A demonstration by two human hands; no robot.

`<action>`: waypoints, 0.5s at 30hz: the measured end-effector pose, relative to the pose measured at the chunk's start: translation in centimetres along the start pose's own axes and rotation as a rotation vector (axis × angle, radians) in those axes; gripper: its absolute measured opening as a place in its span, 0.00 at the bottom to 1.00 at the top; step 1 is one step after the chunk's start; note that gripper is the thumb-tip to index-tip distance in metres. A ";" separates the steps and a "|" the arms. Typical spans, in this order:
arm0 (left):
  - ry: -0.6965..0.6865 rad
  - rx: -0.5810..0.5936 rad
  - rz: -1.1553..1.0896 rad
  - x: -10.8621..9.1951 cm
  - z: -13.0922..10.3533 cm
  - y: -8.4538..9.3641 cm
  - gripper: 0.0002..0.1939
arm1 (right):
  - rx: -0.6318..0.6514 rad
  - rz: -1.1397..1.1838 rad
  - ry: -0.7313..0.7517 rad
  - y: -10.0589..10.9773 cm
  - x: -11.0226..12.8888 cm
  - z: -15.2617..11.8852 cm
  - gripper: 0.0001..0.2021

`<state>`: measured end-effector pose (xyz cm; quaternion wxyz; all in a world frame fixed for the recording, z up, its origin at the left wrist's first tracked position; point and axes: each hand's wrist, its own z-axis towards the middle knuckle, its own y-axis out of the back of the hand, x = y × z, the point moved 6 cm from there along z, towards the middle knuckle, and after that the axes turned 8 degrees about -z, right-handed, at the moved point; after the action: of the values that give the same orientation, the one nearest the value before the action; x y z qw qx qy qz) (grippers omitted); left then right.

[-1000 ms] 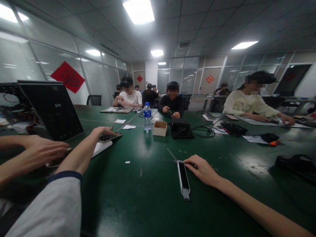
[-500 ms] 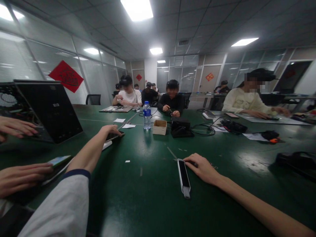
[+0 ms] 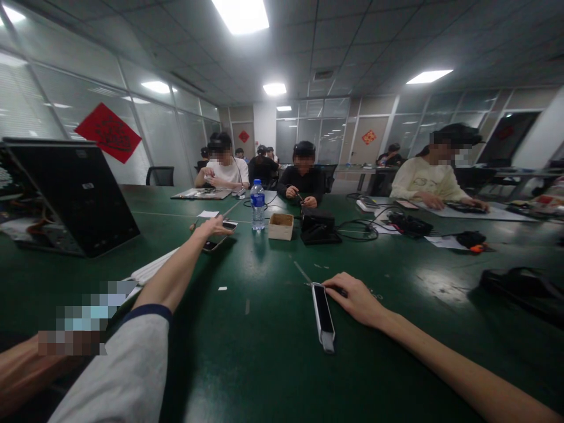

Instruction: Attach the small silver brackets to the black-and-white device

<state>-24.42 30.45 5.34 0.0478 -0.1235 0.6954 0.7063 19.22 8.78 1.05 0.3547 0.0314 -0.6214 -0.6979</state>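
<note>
My left hand reaches out over the far left of the green table, fingers spread and the thumb apart. Below and beside it lies a dark, phone-like slab; I see no grip on it. My right hand rests on the table at the right with its fingers curled. A small dark thing shows under these fingers, mostly hidden. Against the fingertips is the upper end of a long, narrow white device with a black face and a grey lower end.
A water bottle, small open box and black device stand ahead. An opened computer case is at left. A co-worker's arm reaches in lower left. Cables and a black strap-like item lie at right.
My left hand has moved off the dark slab, farther out and right, its fingers spreading. The co-worker's hand at the computer case has gone from view. My right hand stays in place.
</note>
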 end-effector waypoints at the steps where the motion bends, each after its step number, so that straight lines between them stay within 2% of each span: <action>1: 0.008 -0.009 0.032 0.0 0.0 -0.3 0.49 | -0.002 -0.002 0.002 0.0 0.0 0.0 0.13; 7: 0.015 -0.047 0.130 -0.7 -0.4 -1.3 0.48 | -0.005 -0.002 0.006 -0.1 0.0 0.0 0.13; 15: 0.012 -0.082 0.093 -2.8 -0.3 -2.3 0.44 | 0.010 -0.002 0.002 0.2 0.1 0.0 0.13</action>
<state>-21.14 30.56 3.80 0.0057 -0.0972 0.6712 0.7349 19.21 8.69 1.23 0.3545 0.0345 -0.6243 -0.6952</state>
